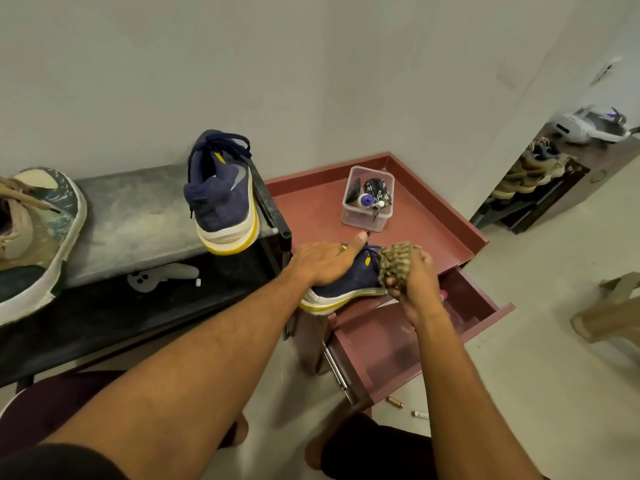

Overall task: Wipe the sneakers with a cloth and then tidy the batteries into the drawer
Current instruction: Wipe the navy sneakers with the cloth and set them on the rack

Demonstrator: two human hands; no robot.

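Two batteries are seen on the bare floor nearest the viewer: a copper-coloured battery (394, 402) and a white battery (420, 415), lying apart from each other, just beyond the front corner of the open drawer (481, 299). The drawer is pulled out of the maroon cabinet (311, 199); open floor lies to its right.

A navy sneaker (341, 289) with a white and yellow sole is placed on the cabinet top at its near edge, the sole overhanging that edge. It is pressed down by the left hand (323, 263), laid flat, fingers together and forefinger extended. A patterned cloth (394, 263) is bunched in the right hand (412, 289), fingers clamped on it, and held against the sneaker's side.

Farther back, a clear plastic container (367, 199) of small items stands on the cabinet top, bare surface around it. The second navy sneaker (221, 192) is set on the grey shelf (131, 216) at its right end, its heel projecting past the front edge.
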